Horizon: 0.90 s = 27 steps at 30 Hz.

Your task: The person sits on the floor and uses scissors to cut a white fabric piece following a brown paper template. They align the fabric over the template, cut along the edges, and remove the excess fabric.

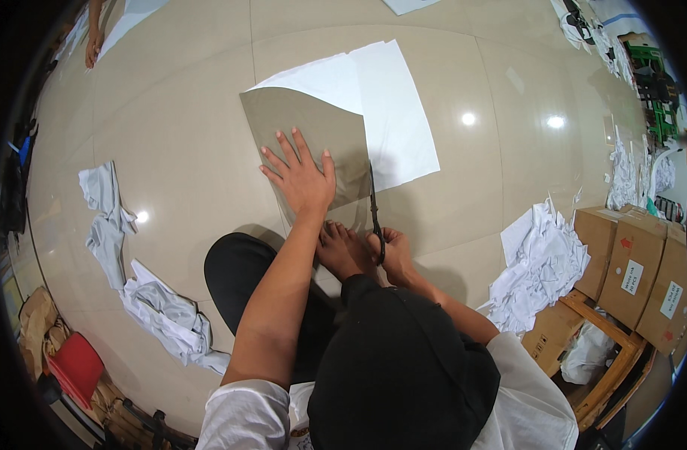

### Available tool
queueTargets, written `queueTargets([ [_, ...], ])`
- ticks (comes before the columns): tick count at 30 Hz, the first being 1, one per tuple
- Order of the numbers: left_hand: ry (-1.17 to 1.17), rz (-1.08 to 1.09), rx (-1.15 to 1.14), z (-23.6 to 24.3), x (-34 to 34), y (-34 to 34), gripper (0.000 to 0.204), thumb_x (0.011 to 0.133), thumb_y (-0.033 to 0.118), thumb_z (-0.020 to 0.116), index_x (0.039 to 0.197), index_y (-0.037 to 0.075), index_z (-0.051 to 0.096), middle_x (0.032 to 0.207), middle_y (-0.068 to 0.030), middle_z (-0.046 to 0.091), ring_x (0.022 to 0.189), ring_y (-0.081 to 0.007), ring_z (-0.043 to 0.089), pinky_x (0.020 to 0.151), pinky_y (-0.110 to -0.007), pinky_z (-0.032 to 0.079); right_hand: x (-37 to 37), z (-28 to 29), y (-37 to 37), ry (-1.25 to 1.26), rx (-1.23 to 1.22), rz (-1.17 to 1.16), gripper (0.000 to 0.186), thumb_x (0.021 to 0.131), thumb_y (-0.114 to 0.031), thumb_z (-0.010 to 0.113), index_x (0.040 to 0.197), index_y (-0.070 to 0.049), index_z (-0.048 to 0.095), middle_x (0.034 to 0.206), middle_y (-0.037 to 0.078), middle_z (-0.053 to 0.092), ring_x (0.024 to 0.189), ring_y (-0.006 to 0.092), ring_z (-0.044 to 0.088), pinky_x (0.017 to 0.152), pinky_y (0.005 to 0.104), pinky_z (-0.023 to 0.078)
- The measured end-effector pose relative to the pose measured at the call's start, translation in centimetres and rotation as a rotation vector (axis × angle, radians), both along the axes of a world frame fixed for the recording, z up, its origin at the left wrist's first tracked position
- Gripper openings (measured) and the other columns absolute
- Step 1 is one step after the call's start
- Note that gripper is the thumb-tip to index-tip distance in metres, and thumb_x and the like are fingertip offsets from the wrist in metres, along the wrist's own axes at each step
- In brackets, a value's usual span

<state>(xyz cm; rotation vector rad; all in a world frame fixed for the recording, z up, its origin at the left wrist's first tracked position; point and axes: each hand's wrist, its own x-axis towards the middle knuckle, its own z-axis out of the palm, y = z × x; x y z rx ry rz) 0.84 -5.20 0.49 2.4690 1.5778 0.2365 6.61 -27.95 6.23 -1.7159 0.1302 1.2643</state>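
On the floor before me lies a white cloth sheet (396,105), with a flat grey-brown piece (313,124) with a curved top edge on its left part. My left hand (306,180) rests flat on the grey-brown piece, fingers spread, nothing in it. Black scissors (375,214) are gripped in my right hand (396,255), their blades pointing away from me along the right edge of the grey-brown piece. The blade tips touch the white sheet beside that edge; how far apart they are is too small to tell. My bare foot (347,247) sits between both hands.
Crumpled white cloth scraps (538,259) lie at right, near stacked cardboard boxes (632,262) on a wooden frame (602,382). More scraps (163,311) are at left, above a red object (77,367). Another person's hand (94,46) reaches white cloth at the far left.
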Motion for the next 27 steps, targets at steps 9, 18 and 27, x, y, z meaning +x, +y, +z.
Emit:
queueTargets([
  [9,-0.011,-0.002,0.000,0.0,0.0,-0.1,0.084,0.113,0.055,0.048,0.180,0.008,0.029,0.187,-0.0254,0.020,0.167,-0.0640,0.011,0.132,-0.080,0.008,0.0,-0.5,-0.3,-0.013,0.007,0.007,0.024,0.095,-0.019,0.080,0.092,0.002,0.071,0.073,0.004,0.069,0.060,0.0082,0.059,0.055,0.0266,0.045],
  [18,-0.007,-0.001,0.006,0.0,0.0,0.0,0.084,0.113,0.054,0.049,0.180,0.008,0.029,0.187,-0.0252,0.021,0.167,-0.0636,0.012,0.132,-0.079,0.008,-0.1,-0.7,-0.1,-0.015,-0.004,-0.019,0.029,0.096,-0.025,0.081,0.087,-0.001,0.069,0.069,0.002,0.066,0.057,0.0084,0.058,0.053,0.0263,0.043],
  [27,-0.010,-0.006,0.010,0.2,0.0,-0.1,0.084,0.113,0.054,0.049,0.180,0.008,0.030,0.186,-0.0258,0.022,0.167,-0.0640,0.012,0.132,-0.079,0.009,0.9,-1.1,1.5,-0.016,-0.013,-0.027,0.034,0.095,-0.032,0.083,0.083,-0.005,0.067,0.065,0.000,0.063,0.053,0.0083,0.056,0.051,0.0273,0.041],
])
